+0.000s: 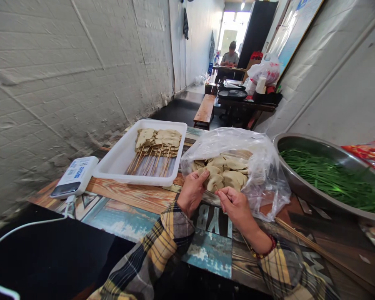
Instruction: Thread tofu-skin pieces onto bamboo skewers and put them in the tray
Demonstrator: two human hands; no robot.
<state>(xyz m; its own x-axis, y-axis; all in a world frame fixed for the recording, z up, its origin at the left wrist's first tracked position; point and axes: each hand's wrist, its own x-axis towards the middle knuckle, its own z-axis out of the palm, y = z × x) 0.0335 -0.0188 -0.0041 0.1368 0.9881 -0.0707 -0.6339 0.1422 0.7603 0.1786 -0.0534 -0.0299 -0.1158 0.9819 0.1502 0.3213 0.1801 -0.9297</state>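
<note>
My left hand (192, 191) pinches a beige flat tofu piece (213, 180) at the mouth of a clear plastic bag (256, 166) full of such pieces. My right hand (236, 206) is closed on a thin bamboo skewer (218, 189) whose tip points at that piece. A white plastic tray (118, 158) to the left holds several finished skewers (156, 146) of the same tofu, sticks pointing toward me.
A steel bowl (300, 183) of green chives sits at the right. Loose bamboo skewers (312, 246) lie beside it. A white power bank (75, 177) with a cable rests at the left. A brick wall runs along the left; a person sits at a far table (230, 56).
</note>
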